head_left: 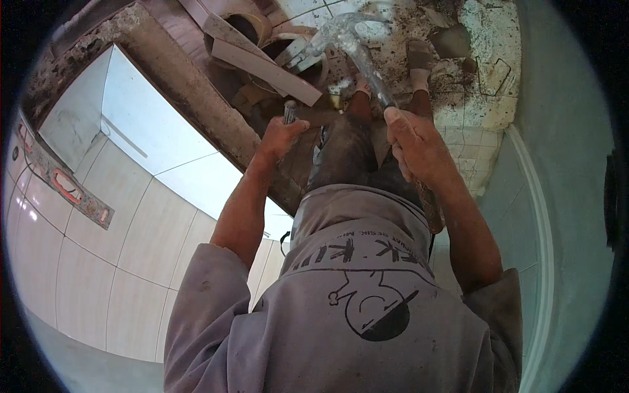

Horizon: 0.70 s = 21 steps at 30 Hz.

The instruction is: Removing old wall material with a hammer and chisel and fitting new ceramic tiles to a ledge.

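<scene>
My right hand (419,145) is wrapped round the handle of a claw hammer (367,64). The hammer is raised, its head pale with dust and pointing away from me. My left hand (278,139) is closed on a chisel (289,111), whose struck end sticks up above my fist. The chisel's lower end is hidden behind that hand. Hammer head and chisel are apart. Beside my left hand runs a rough, bare mortar edge (187,82), bordering white glossy tiles (147,108).
Boards (262,69) lie across buckets (252,26) beyond my left hand. A spirit level (69,187) lies at the far left by beige wall tiles (144,236). Rubble and dirt cover the floor tiles (488,39) ahead. A grey wall (563,98) stands on the right.
</scene>
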{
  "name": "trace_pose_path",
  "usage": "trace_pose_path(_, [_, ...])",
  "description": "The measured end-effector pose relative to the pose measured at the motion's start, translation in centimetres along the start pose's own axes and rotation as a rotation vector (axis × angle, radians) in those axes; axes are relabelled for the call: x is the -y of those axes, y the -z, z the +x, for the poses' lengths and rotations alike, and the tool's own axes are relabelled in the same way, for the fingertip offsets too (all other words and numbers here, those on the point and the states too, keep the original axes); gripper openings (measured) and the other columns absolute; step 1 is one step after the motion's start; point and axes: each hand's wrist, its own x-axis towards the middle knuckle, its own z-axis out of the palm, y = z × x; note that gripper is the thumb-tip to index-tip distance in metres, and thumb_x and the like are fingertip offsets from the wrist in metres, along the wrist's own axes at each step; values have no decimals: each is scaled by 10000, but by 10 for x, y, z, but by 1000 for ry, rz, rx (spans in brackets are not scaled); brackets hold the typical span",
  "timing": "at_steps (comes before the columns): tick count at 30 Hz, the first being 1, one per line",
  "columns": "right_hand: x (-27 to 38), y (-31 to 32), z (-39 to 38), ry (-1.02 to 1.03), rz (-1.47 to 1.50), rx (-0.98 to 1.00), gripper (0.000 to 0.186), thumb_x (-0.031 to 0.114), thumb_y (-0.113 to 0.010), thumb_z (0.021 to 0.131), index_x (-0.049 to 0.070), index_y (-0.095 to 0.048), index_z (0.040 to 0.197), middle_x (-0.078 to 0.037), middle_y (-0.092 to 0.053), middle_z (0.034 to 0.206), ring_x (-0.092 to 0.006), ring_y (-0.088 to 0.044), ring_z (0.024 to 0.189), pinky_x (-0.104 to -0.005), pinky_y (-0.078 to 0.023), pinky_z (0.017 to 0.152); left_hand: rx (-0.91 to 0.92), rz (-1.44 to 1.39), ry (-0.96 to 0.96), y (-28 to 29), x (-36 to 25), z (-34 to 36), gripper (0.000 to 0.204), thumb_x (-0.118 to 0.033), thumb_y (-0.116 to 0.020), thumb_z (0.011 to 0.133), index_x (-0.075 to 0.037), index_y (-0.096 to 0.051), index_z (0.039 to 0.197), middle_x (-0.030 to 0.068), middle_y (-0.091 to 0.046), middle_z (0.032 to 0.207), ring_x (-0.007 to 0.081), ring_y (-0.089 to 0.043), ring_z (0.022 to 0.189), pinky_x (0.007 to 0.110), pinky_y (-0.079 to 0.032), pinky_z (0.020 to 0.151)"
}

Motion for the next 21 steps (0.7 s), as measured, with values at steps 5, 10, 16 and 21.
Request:
trace_pose_path(5, [-10, 8, 3, 199, 85, -35, 406, 401, -388, 977, 68, -471, 761, 7, -393, 511, -84, -397, 372, -228, -323, 358, 30, 224, 56, -5, -6, -4, 324, -302, -665, 758, -21, -555, 639, -13, -483, 565, 86, -418, 546, 320, -367, 516])
trace_pose_path(10, [-31, -7, 4, 539, -430, -96, 280, 277, -467, 928, 11, -544, 962, -139, -546, 758, -278, -563, 653, -409, -447, 589, 48, 178, 10, -12, 1, -4, 325, -305, -653, 765, -6, -569, 671, 23, -508, 587, 115, -445, 554, 332, -393, 545])
trace_pose_path(16, [-25, 8, -9, 336, -496, 92, 202, 156, -467, 905, 4, -521, 1026, -188, -575, 863, -346, -588, 732, -414, -475, 658, 9, 188, -168, -15, 13, -6, 341, -323, -651, 763, 15, -612, 747, 78, -567, 642, 125, -512, 609, 333, -433, 597])
trace_pose_path(21, [-12, 13, 0, -83, -47, -20, 199, 161, -441, 927, -9, -530, 977, -197, -575, 848, -358, -598, 795, -418, -482, 703, 58, 47, 45, -7, 13, -4, 432, -413, -667, 785, 3, -653, 902, 86, -639, 801, 172, -561, 685, 328, -454, 642])
